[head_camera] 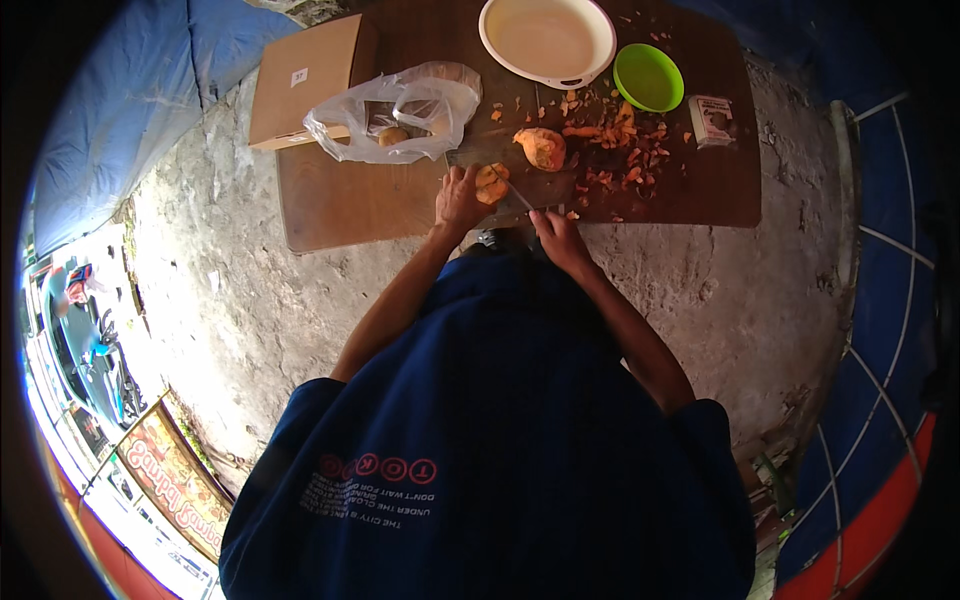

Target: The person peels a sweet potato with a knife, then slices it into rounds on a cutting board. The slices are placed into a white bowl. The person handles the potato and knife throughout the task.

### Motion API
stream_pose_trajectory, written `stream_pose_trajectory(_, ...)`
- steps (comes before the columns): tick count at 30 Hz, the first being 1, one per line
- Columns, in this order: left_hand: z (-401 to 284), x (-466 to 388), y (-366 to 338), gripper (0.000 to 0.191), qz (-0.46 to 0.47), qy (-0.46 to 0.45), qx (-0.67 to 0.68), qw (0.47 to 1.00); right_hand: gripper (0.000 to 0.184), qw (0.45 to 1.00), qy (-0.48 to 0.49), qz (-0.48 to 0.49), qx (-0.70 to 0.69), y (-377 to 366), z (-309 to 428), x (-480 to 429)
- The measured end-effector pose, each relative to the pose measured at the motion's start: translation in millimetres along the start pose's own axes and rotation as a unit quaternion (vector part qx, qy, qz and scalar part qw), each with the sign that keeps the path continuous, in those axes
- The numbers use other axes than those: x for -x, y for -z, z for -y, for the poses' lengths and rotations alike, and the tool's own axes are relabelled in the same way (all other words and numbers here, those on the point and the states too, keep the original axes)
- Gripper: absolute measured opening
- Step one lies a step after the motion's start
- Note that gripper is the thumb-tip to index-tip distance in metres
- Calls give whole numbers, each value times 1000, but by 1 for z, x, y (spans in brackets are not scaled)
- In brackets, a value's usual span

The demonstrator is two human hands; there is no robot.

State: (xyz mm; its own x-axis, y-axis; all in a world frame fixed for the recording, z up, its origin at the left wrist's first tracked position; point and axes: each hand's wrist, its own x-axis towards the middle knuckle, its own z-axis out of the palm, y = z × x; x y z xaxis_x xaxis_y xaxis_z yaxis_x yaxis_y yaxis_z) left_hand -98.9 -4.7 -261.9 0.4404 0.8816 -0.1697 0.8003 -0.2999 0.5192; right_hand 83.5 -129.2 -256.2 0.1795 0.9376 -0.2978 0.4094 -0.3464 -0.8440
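My left hand (pixel 456 201) holds a peeled orange root vegetable piece (pixel 491 184), perhaps sweet potato, against a dark cutting board (pixel 551 187) near the table's front edge. From the right, my right hand (pixel 561 238) grips a knife (pixel 519 196) by its handle. The blade slants up and left to the piece, and its tip meets it; how deep it sits cannot be seen. Just beyond lies a larger peeled orange root vegetable (pixel 541 148), touched by neither hand. Orange and reddish peelings (pixel 637 161) are scattered to its right.
On the brown wooden table (pixel 352 206) stand a cardboard box (pixel 304 82) and a clear plastic bag (pixel 442 112) holding a round brownish item (pixel 392 136). Farther back are a white basin (pixel 551 41) and a green bowl (pixel 649 77). A small printed pack (pixel 711 121) lies at the right.
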Motion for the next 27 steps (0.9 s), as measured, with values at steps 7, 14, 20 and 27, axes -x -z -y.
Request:
stream_pose_trajectory(7, -17, -9, -4, 60, 21, 70, -82, 994, 45, 994, -26, 11, 109, -4, 16, 2)
stream_pose_trajectory(14, -18, -15, -6, 62, 57, 110, -110, 986, 44, 971, -72, 30, 227, -8, 52, 0)
stream_pose_trajectory(20, -10, -12, -6, 59, 46, 56, -107, 992, 50, 960, -68, 8, 270, -7, 80, -8)
stream_pose_trajectory(27, -5, -12, -8, 52, 43, 35, -93, 994, 46, 948, -131, 78, 281, 1, 107, -25)
